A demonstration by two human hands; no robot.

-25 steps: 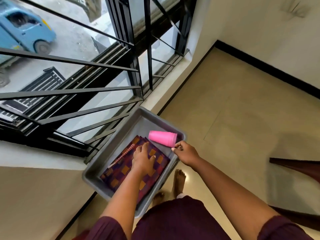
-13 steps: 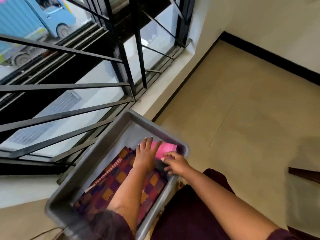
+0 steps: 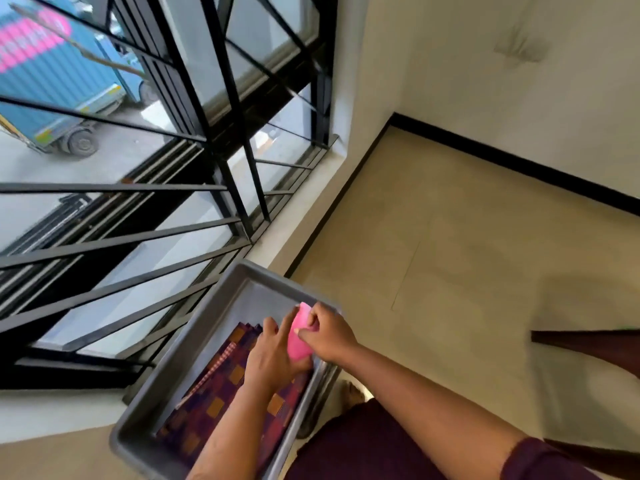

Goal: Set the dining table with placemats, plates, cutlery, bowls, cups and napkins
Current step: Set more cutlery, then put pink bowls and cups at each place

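- Cup (image 3: 298, 336): we see only a pink strip between the left hand (image 3: 273, 355) and right hand (image 3: 329, 336); rim and base hidden.
- Placemats (image 3: 221, 407): partly under the left forearm; we cannot count them.
- Tub (image 3: 194, 344): near corner cut by the bottom edge.
- Truck (image 3: 45, 74): blurred, lettering unreadable, cut by the left edge.
- Table (image 3: 588, 344): only a dark corner shows at the right edge.

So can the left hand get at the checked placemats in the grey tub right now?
Probably yes: the left hand already lies over the checked placemats in the grey tub; only the pink cup, which both hands touch, occupies it.
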